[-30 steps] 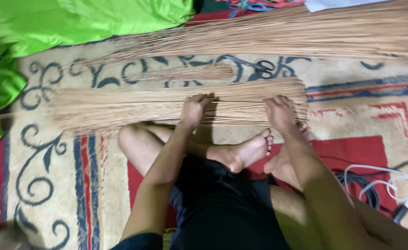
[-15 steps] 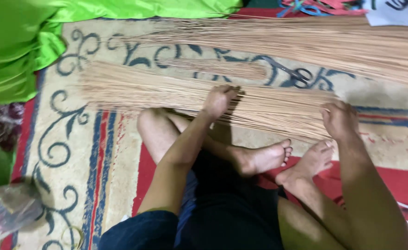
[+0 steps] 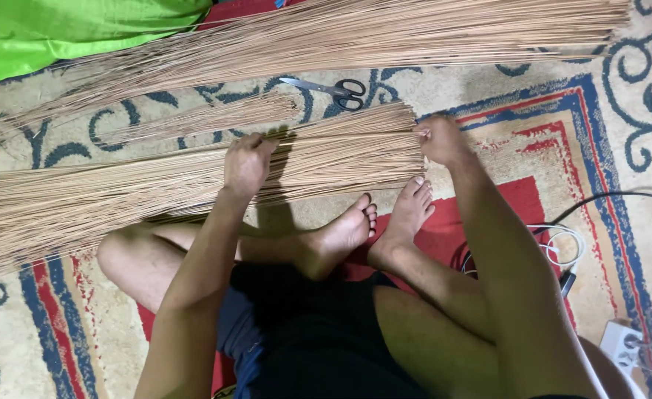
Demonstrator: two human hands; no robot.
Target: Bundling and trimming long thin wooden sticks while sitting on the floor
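Seated cross-legged on a patterned cream, blue and red carpet [image 3: 622,148], head view looking down. A wide bundle of thin tan sticks [image 3: 156,185] lies flat on the carpet just past the bare feet. Its long axis runs left to right, tilted slightly so the right end sits farther from the body. The right end is even and squared; the left end fans out loosely.

Left hand [image 3: 246,162] rests on top of the bundle near its middle, fingers curled onto the sticks. Right hand [image 3: 438,140] sits at the squared right end, fingers pinched on a few stick tips.

Beyond the bundle lies a small thin bunch of tan sticks [image 3: 208,118], then a much longer pile of tan sticks [image 3: 385,33], both roughly parallel to it. Black-handled metal scissors [image 3: 330,90] lie between them, blades pointing left. Bright green cloth [image 3: 67,33] top left; white cable [image 3: 562,244] and white power strip [image 3: 622,343] at right.
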